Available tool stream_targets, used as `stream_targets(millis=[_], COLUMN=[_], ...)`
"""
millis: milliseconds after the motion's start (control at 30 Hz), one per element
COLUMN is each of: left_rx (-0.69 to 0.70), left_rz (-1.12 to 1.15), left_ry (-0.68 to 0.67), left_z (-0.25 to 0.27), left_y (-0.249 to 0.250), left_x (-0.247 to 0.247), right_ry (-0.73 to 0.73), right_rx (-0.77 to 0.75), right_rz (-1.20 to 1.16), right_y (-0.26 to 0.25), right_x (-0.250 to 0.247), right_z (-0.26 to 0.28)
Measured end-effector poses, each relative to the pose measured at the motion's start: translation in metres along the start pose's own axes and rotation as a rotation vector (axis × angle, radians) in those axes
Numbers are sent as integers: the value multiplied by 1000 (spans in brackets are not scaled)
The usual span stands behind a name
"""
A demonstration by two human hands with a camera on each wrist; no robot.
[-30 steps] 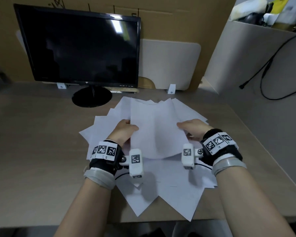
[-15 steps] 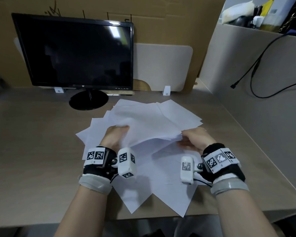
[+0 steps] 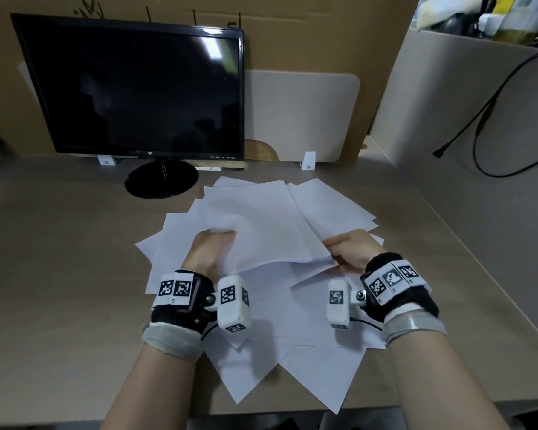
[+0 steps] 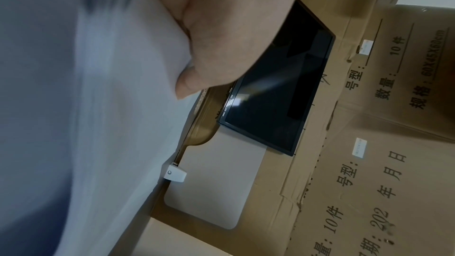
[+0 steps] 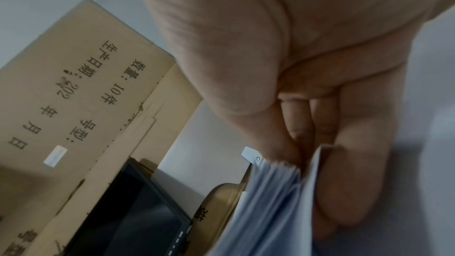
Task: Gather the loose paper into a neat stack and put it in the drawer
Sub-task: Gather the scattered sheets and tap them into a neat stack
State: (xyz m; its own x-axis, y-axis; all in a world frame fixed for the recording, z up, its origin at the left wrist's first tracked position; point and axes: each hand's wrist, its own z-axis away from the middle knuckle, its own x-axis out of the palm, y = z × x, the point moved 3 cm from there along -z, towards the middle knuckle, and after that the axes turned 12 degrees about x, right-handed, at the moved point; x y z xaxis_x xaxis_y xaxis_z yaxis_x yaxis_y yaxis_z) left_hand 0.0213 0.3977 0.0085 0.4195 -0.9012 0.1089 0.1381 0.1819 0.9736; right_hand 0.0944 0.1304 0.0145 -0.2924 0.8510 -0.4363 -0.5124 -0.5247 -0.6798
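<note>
Both hands have lifted a sheaf of paper (image 3: 271, 231) off the desk (image 3: 59, 274) | left hand (image 3: 207, 252) grips its left edge, right hand (image 3: 350, 251) pinches the right corner | more loose sheets (image 3: 311, 361) fanned below | light, floppy, slippery: hold opposite edges | monitor (image 3: 137, 88) behind, near side open, drawer unseen.

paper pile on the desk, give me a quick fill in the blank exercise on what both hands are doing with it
1. The left hand and right hand each grip a bundle of ____ sheets.
2. More loose sheets lie flat on the ____.
3. The screen of the monitor behind the pile is ____.
4. In the right wrist view the thumb and fingers pinch the sheets' ____.

Missing words: paper; desk; dark; edges
</note>
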Motion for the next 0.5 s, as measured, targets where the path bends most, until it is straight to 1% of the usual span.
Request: stream_targets(millis=[67, 200, 267, 367, 400, 467, 500], left_rx=[3, 40, 52, 57, 57, 67, 79], left_rz=[-25, -104, -108, -106, -121, -152, -173], left_ry=[9, -32, -65, -92, -90, -73, -59], left_z=[-3, -4, -5, -6, -7, -11, -12], left_y=[0, -1, -3, -3, -3, -3, -2], left_x=[-3, -1, 0, 0, -1, -1, 0], right_ry=[-57, -76, -78, -109, -115, -82, -66], right_rx=[18, 69, 92, 76, 77, 58, 36], right_rz=[-28, -210, -172, -38, -7, -1, -15], right_y=[0, -3, -8, 3, 2, -12, -17], right_x=[2, 5, 9, 16, 18, 24, 26], right_z=[2, 2, 1, -31, -30, 5, 14])
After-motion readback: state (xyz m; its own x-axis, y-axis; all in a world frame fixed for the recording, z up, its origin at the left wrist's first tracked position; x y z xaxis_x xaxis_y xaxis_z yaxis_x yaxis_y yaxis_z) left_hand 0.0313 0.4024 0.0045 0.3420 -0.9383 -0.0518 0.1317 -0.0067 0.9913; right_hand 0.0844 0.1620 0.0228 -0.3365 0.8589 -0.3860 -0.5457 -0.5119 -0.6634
